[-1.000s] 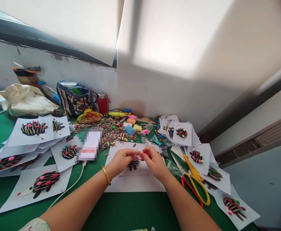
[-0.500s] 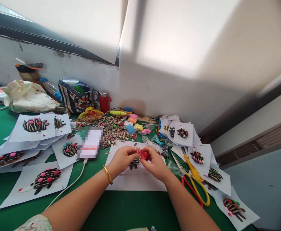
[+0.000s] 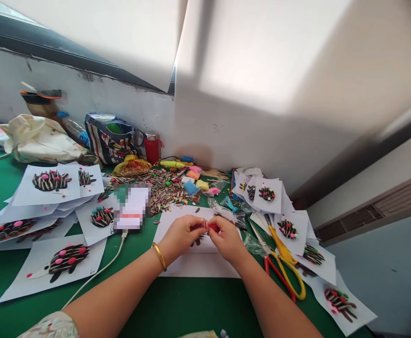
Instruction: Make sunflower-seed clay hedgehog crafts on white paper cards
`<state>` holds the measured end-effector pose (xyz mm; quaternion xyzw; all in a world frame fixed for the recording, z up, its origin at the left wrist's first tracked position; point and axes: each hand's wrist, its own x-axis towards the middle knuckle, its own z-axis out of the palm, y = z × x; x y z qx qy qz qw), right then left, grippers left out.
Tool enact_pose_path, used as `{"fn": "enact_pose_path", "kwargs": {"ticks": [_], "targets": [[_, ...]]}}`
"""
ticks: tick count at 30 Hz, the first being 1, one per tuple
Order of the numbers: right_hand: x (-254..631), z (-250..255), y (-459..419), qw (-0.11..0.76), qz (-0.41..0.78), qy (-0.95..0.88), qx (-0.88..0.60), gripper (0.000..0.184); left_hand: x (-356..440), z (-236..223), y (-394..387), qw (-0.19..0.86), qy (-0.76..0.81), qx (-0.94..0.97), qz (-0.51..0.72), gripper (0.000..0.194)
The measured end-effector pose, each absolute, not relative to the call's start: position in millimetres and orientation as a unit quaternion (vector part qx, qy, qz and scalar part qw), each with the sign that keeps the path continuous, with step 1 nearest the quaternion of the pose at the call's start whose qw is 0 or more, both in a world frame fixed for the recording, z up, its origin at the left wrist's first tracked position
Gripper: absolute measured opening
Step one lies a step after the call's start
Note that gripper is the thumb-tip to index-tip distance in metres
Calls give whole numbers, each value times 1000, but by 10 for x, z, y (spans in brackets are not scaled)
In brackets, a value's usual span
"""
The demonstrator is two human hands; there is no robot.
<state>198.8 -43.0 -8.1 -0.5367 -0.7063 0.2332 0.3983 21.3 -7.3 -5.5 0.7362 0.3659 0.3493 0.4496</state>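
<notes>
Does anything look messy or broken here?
Yes. Striped seeds are scattered loose on the green table near the red bottle, not gathered in a container. The wall also has dark, scuffed marks, maybe chipped paint.

Shiny, smooth metal is seen in the bangle point(image 3: 159, 257), glossy plastic on the handles of the scissors point(image 3: 271, 254), matt paper in the sheet point(image 3: 205, 266), creased cloth in the bag point(image 3: 50, 144); the surface point(image 3: 191, 305) is finished matt.

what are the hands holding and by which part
A small red lump: the right hand grips its right side; the left hand seems to pinch clear wrap at its left end.
</notes>
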Motion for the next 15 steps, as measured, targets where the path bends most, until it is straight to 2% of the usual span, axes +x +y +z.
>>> {"fn": "enact_pose_path", "kwargs": {"ticks": [5, 9, 11, 15], "targets": [[1958, -102, -428, 441, 318, -662, -517, 10, 204, -46, -39, 469, 384, 696, 385, 12], [1954, -87, -413, 490, 413, -603, -475, 15, 191, -23, -32, 418, 385, 713, 411, 11], [1959, -81, -401, 499, 424, -589, -473, 18, 192, -27, -50, 411, 373, 724, 410, 12], [1957, -86, -392, 507, 389, -599, -483, 16, 214, -60, -102, 465, 361, 709, 389, 21]]}}
